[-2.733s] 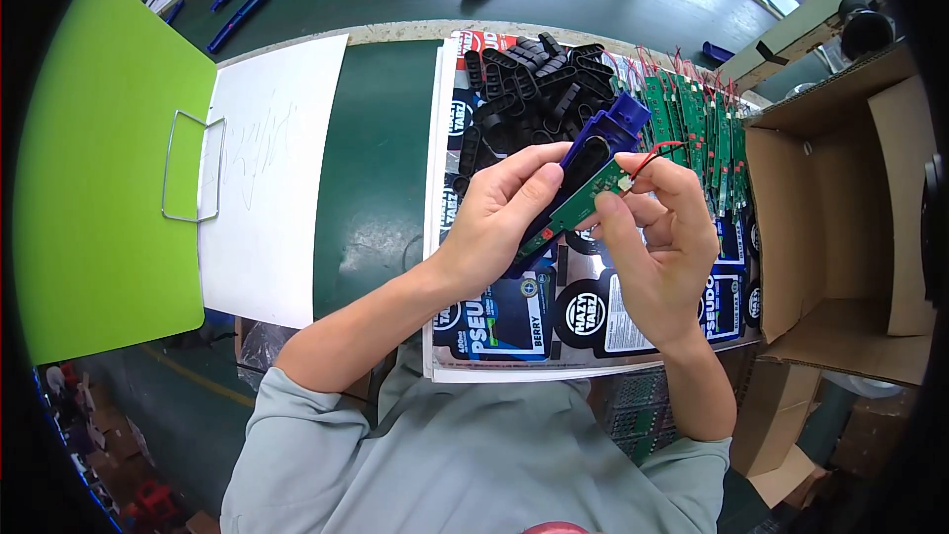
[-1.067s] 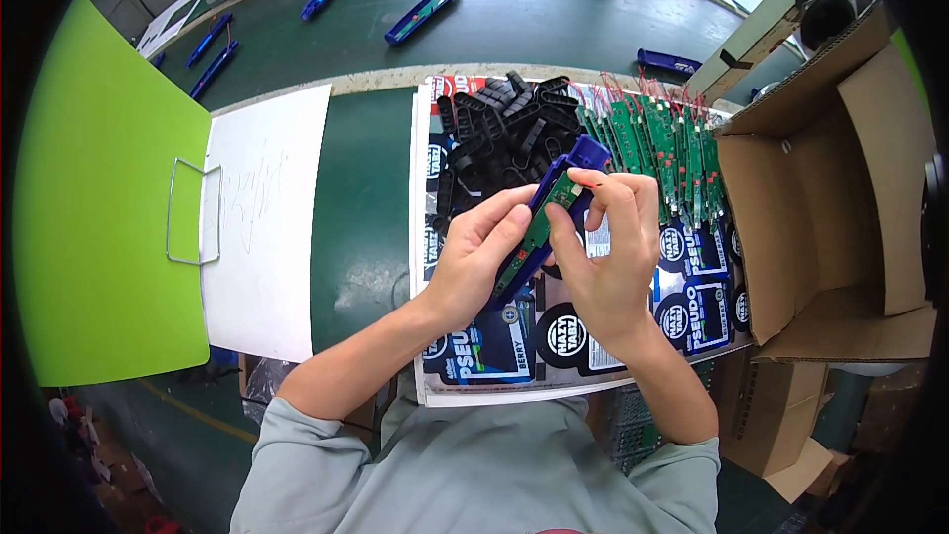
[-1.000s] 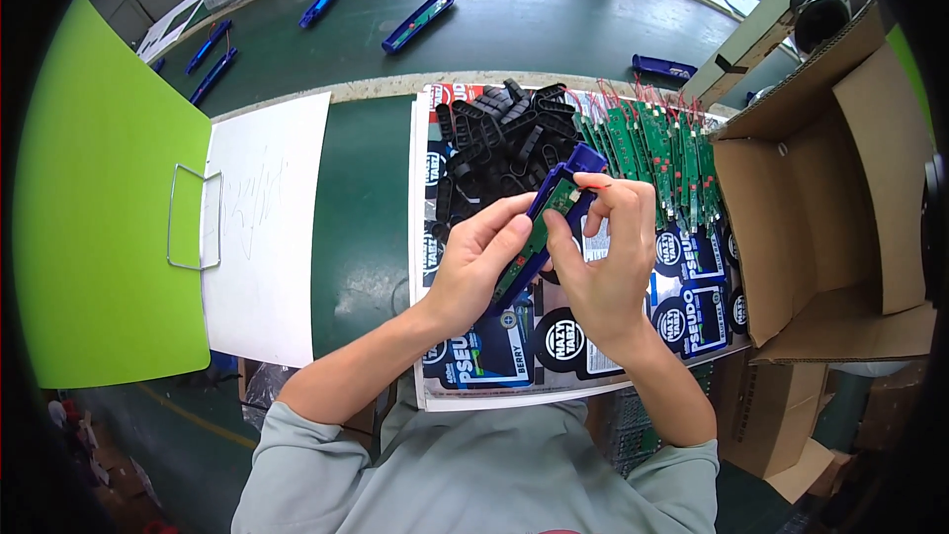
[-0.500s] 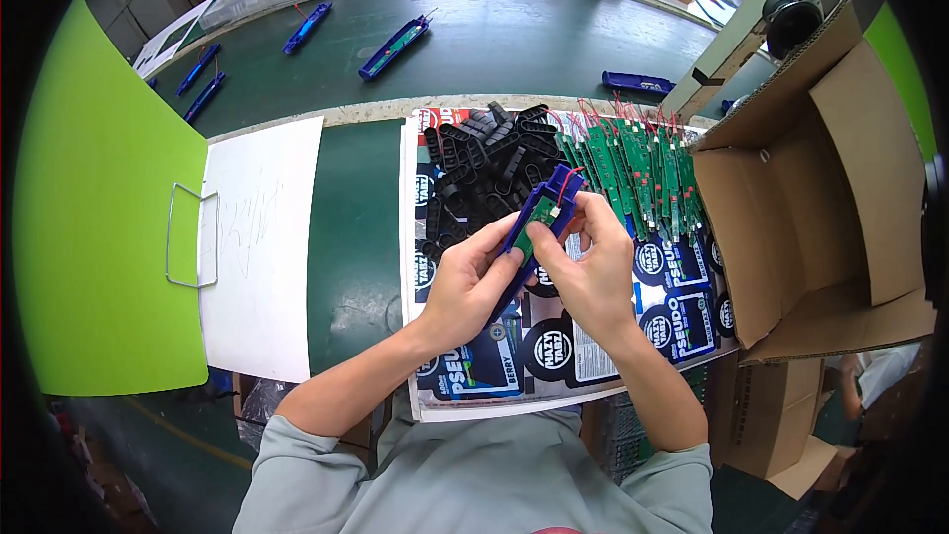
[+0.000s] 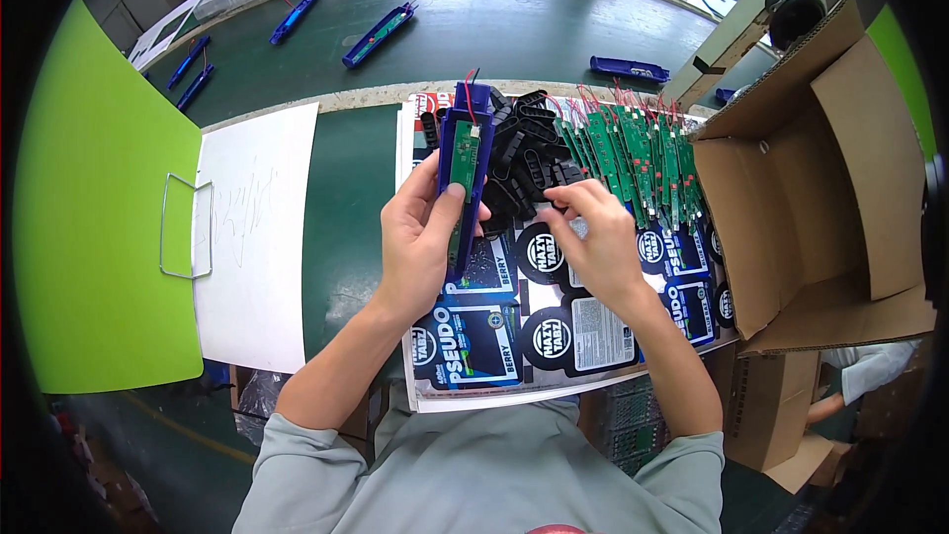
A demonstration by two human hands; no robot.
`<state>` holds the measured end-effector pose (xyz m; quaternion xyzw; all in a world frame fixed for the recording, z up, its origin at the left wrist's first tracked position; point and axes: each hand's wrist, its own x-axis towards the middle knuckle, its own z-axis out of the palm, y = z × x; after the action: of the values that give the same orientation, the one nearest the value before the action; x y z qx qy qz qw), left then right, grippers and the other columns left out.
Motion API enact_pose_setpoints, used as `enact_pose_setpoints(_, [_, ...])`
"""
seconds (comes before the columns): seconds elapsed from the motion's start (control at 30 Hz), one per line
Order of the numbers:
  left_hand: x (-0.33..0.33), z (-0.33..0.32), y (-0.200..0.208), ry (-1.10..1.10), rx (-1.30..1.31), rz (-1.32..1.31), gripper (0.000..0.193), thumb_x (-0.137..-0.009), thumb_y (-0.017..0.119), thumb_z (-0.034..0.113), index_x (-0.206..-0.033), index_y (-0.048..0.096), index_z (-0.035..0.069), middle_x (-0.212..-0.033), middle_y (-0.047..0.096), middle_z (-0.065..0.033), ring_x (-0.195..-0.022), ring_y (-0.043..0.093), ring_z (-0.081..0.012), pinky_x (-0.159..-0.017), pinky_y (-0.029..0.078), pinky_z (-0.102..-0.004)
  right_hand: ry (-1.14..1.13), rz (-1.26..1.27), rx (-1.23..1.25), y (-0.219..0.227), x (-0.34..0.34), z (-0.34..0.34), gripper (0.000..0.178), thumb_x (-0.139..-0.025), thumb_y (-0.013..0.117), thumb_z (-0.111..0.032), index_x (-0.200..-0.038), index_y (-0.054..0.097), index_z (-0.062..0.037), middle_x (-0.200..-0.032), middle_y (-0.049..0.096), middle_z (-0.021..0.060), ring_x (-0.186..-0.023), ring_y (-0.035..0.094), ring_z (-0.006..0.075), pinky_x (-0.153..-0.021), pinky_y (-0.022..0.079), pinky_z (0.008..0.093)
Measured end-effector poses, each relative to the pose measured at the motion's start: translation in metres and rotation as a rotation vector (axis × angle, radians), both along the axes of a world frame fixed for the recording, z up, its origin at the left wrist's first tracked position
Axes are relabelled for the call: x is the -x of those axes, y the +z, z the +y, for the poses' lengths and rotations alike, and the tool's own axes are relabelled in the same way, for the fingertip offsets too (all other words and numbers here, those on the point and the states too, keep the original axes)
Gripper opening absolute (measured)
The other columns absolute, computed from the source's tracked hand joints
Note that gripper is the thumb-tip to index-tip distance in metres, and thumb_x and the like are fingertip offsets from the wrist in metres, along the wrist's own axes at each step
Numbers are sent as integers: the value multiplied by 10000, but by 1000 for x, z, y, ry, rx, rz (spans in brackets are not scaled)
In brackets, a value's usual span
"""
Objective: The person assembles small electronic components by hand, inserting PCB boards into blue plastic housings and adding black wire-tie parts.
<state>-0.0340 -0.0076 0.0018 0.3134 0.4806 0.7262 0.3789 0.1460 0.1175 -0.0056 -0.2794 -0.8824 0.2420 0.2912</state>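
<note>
My left hand [image 5: 420,242] is closed around a long blue plastic housing [image 5: 463,173] with a green circuit board [image 5: 462,153] seated in it — held upright above the printed sheet [image 5: 494,346], a red wire sticking out at its top end. My right hand [image 5: 593,237] holds nothing that I can see; its fingers curl down onto the pile of black plastic parts [image 5: 524,153], touching it. Just right of that pile lies a row of green circuit boards with red wires [image 5: 643,158], beside an open cardboard box [image 5: 820,188]. On the green tabletop [image 5: 514,25] beyond, several more blue housings [image 5: 378,35] lie apart.
</note>
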Motion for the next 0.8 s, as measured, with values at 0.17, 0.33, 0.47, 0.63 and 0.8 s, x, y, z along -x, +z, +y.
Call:
enact_pose_setpoints(0.17, [-3, -2, -1, -7, 3, 17, 398, -1052, 523, 93, -1433, 498, -18, -1079, 643, -70, -859, 647, -113, -724, 545, -259, 43, -129, -229, 3, 14, -14, 329, -787, 798, -141, -1079, 680, -44, -940, 639, 101, -904, 626, 285, -815, 464, 405])
enact_pose_setpoints(0.33, [-4, -3, -4, 2, 22, 55, 400, -1048, 531, 94, -1421, 498, -43, -1044, 647, -74, -853, 648, -115, -718, 542, -257, 4, -38, -283, -4, 13, -13, 177, -827, 716, -61, -994, 674, -19, -912, 625, 114, -877, 623, 297, -809, 475, 412])
enact_pose_setpoints(0.47, [-2, -3, -8, 2, 46, 56, 401, -1047, 529, 93, -1425, 497, -36, -1019, 655, -86, -841, 645, -113, -722, 543, -259, -86, 165, -192, 2, -1, 2, 123, -855, 673, -30, -970, 675, 15, -902, 644, 136, -800, 645, 264, -736, 515, 384])
enact_pose_setpoints(0.63, [-2, 5, -6, -4, 30, 79, 386, -1048, 533, 107, -1411, 509, -22, -962, 663, -86, -803, 636, -112, -726, 539, -260, -203, 339, 422, 3, -21, 19, 252, -924, 622, -38, -1157, 682, 36, -946, 687, 104, -749, 642, 118, -677, 523, 274])
enact_pose_setpoints(0.8, [3, 2, 1, 2, 45, 84, 356, -1047, 543, 115, -1378, 531, -16, -935, 679, -91, -769, 637, -112, -714, 537, -257, -170, 396, 418, -12, -20, 29, 238, -934, 603, -57, -1135, 667, 54, -870, 701, 104, -751, 664, 147, -698, 535, 301])
